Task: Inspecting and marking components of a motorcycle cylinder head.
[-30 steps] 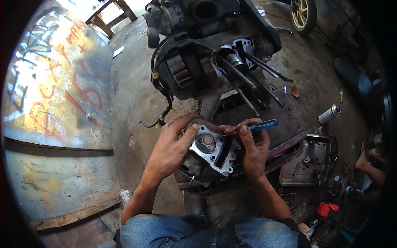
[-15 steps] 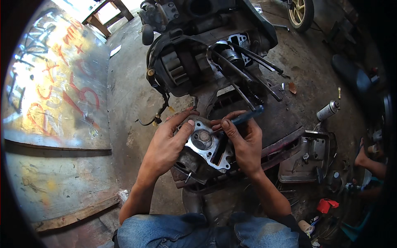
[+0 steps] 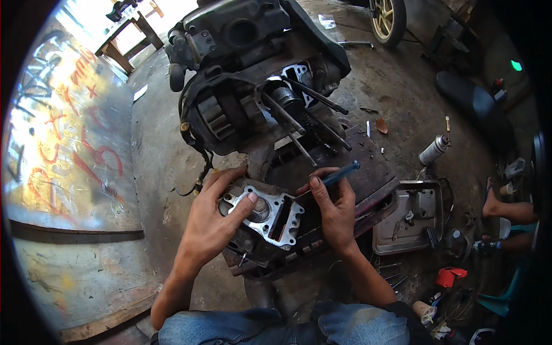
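Observation:
My left hand [image 3: 214, 221] grips a metal engine cylinder head [image 3: 275, 229], its thumb lying across the round combustion chamber and its fingers around the far side. The head's pale machined face, with bolt holes and a long slot, is turned up. Pinched in my right hand [image 3: 336, 210] is a screwdriver [image 3: 343, 172] with a blue handle. Its thin shaft points left toward the head, and its tip seems to be just off the face. Beyond both hands stands a partly dismantled engine [image 3: 221, 112], with a piston [image 3: 287, 99] showing among several long studs.
Under the head is a dark, worn stand [image 3: 368, 172]. A metal tray [image 3: 397, 246] with small parts lies to the right, near a spray can [image 3: 434, 150] and a red object [image 3: 450, 276]. Another person's leg [image 3: 512, 211] shows at far right. A painted panel [image 3: 75, 144] fills the left.
The screwdriver has come away from the combustion chamber toward the right. My left thumb has moved over the chamber, and the head is turned slightly. The whole view has shifted.

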Demonstrator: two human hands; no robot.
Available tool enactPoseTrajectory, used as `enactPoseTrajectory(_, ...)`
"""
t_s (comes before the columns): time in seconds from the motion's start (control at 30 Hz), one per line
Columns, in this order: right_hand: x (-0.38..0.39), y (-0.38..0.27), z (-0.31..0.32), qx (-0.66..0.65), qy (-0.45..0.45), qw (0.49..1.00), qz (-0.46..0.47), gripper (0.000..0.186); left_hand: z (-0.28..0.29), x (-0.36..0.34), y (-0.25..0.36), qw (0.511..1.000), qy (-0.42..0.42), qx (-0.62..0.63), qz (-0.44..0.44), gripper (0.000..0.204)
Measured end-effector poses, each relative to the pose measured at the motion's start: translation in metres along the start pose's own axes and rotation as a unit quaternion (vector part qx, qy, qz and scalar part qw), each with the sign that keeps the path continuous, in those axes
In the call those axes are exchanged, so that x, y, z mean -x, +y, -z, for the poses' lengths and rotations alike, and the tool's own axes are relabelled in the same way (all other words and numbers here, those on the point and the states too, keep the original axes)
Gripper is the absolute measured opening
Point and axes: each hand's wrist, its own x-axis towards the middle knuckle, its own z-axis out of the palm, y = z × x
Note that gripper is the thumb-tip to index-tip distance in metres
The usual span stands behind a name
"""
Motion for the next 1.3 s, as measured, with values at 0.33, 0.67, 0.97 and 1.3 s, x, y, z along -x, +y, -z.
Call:
enactPoseTrajectory(0.33, -0.003, 0.005, -0.007, 0.012, 0.037, 0.998, 0.049, 0.023, -0.002, -0.004, 0.003, 0.997, -0.05, -0.05, 0.031, 0.069)
enactPoseTrajectory(0.67, 0.001, 0.007, 0.001, 0.002, -0.012, 1.0, 0.007, 0.029, 0.0, -0.007, 0.001, 0.996, -0.041, -0.08, 0.007, 0.064)
enactPoseTrajectory(0.97, 0.006, 0.007, 0.002, -0.067, -0.031, 0.995, 0.071, 0.03, 0.008, -0.009, -0.012, 0.993, -0.06, -0.105, -0.014, 0.069)
enactPoseTrajectory(1.3, 0.007, 0.006, -0.001, -0.023, 0.001, 0.999, 0.031, 0.029, 0.006, -0.017, -0.009, 0.99, -0.111, -0.087, -0.011, 0.074)
